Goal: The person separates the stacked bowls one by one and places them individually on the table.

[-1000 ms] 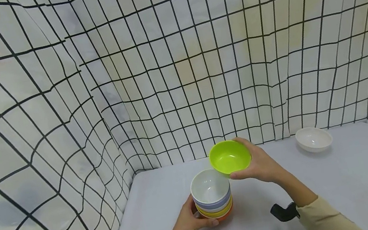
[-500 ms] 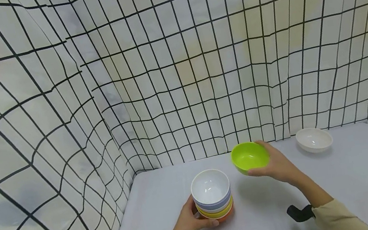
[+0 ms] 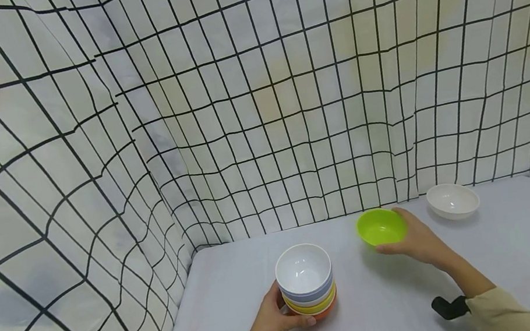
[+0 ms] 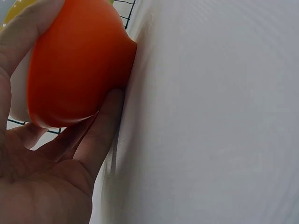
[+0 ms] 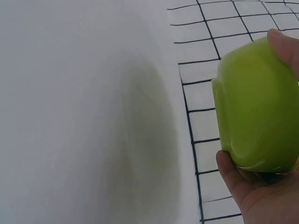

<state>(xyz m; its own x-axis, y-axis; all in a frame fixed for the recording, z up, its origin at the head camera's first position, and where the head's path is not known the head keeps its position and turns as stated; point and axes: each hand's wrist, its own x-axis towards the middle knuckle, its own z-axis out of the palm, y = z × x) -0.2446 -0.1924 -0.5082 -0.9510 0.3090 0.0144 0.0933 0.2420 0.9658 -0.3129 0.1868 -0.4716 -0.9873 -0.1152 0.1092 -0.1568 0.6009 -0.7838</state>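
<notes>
A stack of nested bowls (image 3: 303, 270) stands upright on the white table, white inside at the top, with bluish, yellow and orange rims lower down. My left hand (image 3: 269, 320) grips its base; in the left wrist view the fingers and thumb lie around the orange bowl (image 4: 81, 65). To the right of the stack, my right hand (image 3: 419, 239) holds a lime-green bowl (image 3: 381, 226) by its right side. The right wrist view shows this green bowl (image 5: 259, 109) above the tabletop, apart from it, with its shadow beneath.
A white bowl (image 3: 453, 201) sits at the back right of the table (image 3: 527, 261), beyond my right hand. White walls with a black grid (image 3: 264, 100) enclose the table at the back and sides. Dark straps show at both wrists.
The green bowl has moved right and lower in my right hand, away from above the stack. My left hand and the stack have stayed in place.
</notes>
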